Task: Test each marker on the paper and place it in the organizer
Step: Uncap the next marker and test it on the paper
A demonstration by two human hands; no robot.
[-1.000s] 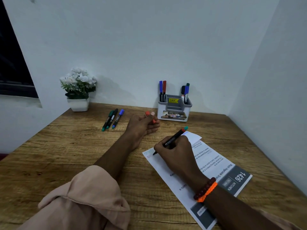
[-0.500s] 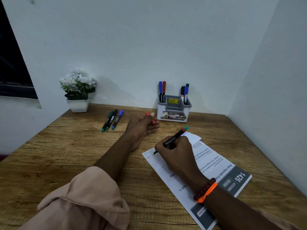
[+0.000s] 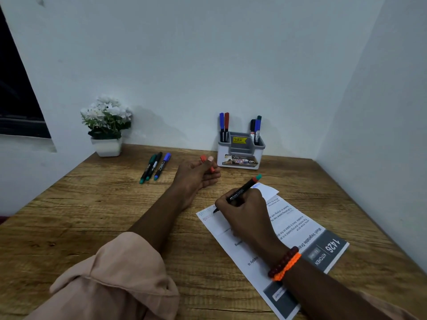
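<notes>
Right hand (image 3: 242,213) grips marker (image 3: 239,192), tip on paper (image 3: 215,225); organizer (image 3: 240,150) straight beyond. Left hand (image 3: 196,175) pinches orange cap (image 3: 206,162).

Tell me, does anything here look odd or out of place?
Only small things: the paper lies askew on the desk with its far corner folded over. Nothing looks spilled or damaged.

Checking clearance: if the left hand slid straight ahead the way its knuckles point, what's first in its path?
Probably the white-and-grey plastic organizer; the left hand with the red cap looks just short of it, though depth is unclear.
</notes>
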